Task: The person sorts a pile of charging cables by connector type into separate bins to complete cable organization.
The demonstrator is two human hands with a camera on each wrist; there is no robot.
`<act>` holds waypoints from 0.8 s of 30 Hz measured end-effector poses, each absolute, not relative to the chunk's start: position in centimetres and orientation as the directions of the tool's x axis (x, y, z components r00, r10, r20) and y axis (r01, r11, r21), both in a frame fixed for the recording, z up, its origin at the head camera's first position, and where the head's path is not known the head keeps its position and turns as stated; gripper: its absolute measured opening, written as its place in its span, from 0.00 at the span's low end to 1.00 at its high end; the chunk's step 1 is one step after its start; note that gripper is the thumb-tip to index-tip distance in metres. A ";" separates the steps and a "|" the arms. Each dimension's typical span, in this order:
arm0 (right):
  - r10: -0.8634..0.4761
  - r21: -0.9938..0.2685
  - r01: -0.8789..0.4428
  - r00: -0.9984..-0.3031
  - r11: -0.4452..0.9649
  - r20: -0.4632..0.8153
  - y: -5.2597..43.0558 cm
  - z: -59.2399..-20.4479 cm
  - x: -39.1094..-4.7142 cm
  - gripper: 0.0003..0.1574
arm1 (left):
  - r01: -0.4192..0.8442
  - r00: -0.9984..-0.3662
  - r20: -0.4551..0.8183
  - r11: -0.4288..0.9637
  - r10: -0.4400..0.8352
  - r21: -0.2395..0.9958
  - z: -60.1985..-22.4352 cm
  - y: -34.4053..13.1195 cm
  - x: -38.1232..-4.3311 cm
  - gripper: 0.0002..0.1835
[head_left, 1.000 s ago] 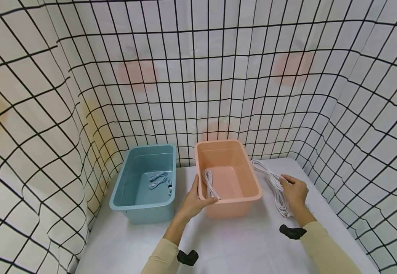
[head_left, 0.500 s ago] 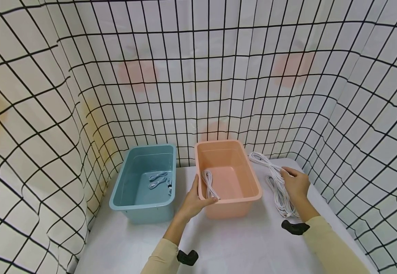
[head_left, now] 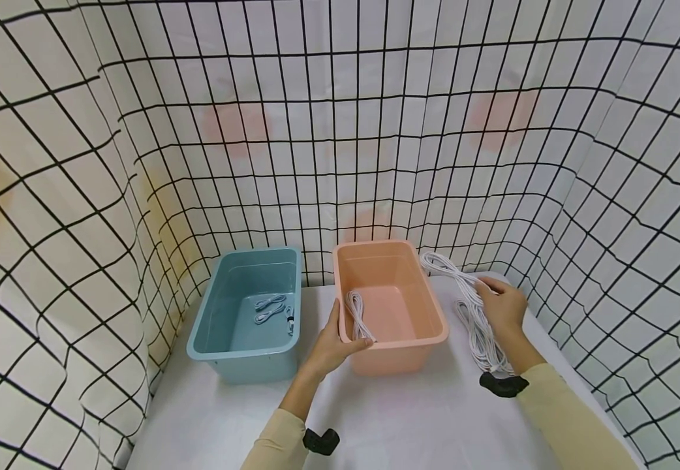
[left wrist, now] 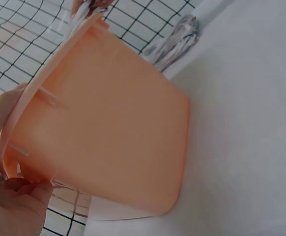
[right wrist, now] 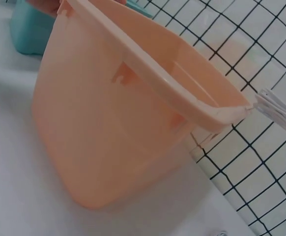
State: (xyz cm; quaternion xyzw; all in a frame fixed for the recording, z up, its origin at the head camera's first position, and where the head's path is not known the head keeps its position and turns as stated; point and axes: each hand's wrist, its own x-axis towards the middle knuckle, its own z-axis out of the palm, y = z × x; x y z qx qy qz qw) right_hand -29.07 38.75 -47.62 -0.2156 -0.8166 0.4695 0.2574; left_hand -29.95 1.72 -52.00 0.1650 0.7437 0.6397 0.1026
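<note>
My left hand (head_left: 333, 344) grips the near left corner of a peach plastic bin (head_left: 403, 360), thumb over the rim and fingers along the outer side. Inside that bin a bundled white cable (head_left: 356, 312) leans at the left wall. To the right, my right hand (head_left: 506, 308) pinches another bundled white cable (head_left: 447, 266), its looped end reaching left toward the bin's rim. Below it several white cables (head_left: 487, 346) lie heaped on the table. In the right wrist view the held cable (right wrist: 280, 112) shows just past the bin's corner; the right fingers are out of that view.
A teal bin (head_left: 252, 365) stands left of the peach one, with several small light-coloured cables (head_left: 271, 310) inside. Black wire grid (head_left: 363, 140) rises at the back and both sides. A white cloth covers the table (head_left: 399, 424).
My right hand has lifted the bundled cable off the heap and shifted it slightly up and left, its loop closer to the peach bin. My left hand has stayed put.
</note>
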 end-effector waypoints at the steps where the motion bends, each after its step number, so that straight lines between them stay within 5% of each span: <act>1: 0.591 -0.877 0.102 -0.775 0.469 0.226 38.7 -47.5 -29.1 0.21 | 0.111 -0.924 0.056 0.126 0.377 0.986 -51.7 1.7 -29.8 0.66; 14: 0.537 -0.833 0.057 -0.788 0.550 0.301 36.9 -46.7 -30.2 0.19 | 0.105 -0.925 0.059 0.104 0.374 0.989 -49.0 1.6 -28.3 0.64; 24: 0.514 -0.826 0.004 -0.785 0.563 0.346 34.5 -45.8 -31.3 0.17 | 0.083 -0.930 0.034 0.118 0.366 0.990 -50.5 1.7 -29.1 0.65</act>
